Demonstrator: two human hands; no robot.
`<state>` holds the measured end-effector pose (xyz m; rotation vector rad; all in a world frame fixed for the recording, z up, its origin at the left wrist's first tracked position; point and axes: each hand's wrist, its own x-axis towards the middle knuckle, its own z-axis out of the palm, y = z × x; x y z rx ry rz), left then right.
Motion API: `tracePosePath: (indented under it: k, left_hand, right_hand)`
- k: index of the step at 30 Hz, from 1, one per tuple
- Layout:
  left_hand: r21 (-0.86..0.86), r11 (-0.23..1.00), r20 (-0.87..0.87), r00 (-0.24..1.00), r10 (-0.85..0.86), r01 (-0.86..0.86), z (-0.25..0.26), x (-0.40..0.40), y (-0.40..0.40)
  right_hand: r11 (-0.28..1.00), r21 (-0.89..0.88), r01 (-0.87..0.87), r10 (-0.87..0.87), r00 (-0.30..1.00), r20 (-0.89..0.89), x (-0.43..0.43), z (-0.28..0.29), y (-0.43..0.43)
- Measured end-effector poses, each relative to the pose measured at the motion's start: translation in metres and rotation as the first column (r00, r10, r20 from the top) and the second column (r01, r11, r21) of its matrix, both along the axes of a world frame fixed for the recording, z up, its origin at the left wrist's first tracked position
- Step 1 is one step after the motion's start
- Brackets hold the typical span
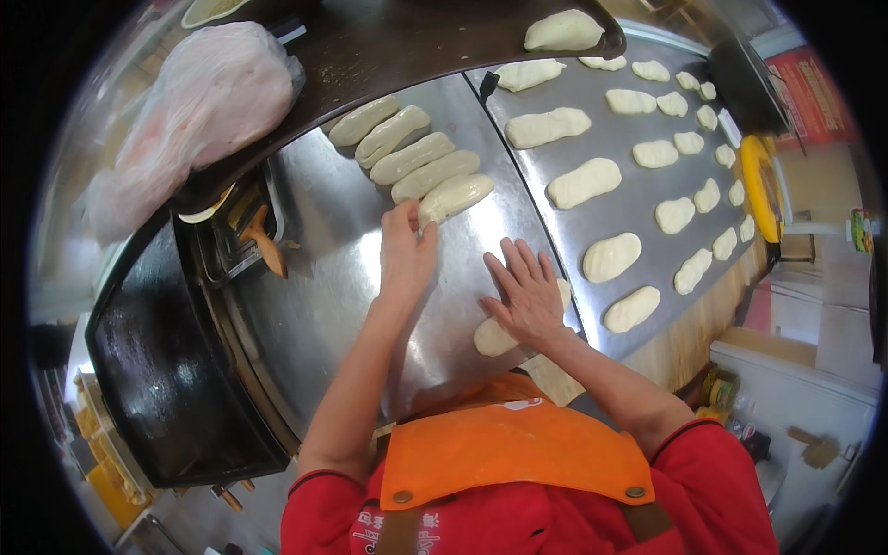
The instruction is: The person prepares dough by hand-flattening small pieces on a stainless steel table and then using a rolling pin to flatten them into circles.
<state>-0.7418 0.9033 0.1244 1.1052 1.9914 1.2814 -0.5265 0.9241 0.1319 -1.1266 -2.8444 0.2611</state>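
Note:
My left hand [407, 246] has its thumb and fingers at the near end of a glossy dough roll [456, 198]. That roll is the closest of several rolls lying side by side on the steel worktop [333, 277]. A farther glossy dough roll [409, 158] lies in the same row. Flat and palm down, my right hand [525, 291] rests over a flattened dough piece [494, 338] near the front edge. The hand hides the middle of this piece, and both ends stick out.
To the right, several dough pieces [585, 183] lie in rows on steel. A wooden-handled brush [262, 239] sits in a metal pan [279, 208] at left. Plastic-wrapped pink stuff [229, 90] rests on a dark tray [416, 41]. Another black tray [166, 374] stands at left.

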Motion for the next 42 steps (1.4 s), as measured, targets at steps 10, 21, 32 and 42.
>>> tracePosePath:
  k: [10,21,32,42]
  left_hand:
    - [-0.238,0.969,-0.252,0.968,0.008,-0.07,0.01,-0.001,0.022]
    - [0.072,0.989,-0.411,0.907,-0.091,0.132,0.009,0.034,-0.003]
    - [0.012,0.986,-0.232,0.96,-0.16,0.167,0.008,0.062,0.008]
    - [-0.123,0.919,-0.771,0.546,-0.326,0.376,0.003,0.057,-0.021]
  right_hand:
    - [0.999,-0.036,0.017,-0.017,1.0,-0.001,-0.004,0.005,0.003]
    - [0.989,-0.149,0.013,-0.062,0.943,-0.328,0.001,-0.002,0.005]
    - [0.977,-0.177,0.115,-0.208,0.669,-0.714,-0.056,0.008,0.089]
    - [0.826,-0.56,0.071,-0.445,0.693,-0.568,-0.025,-0.007,0.078]
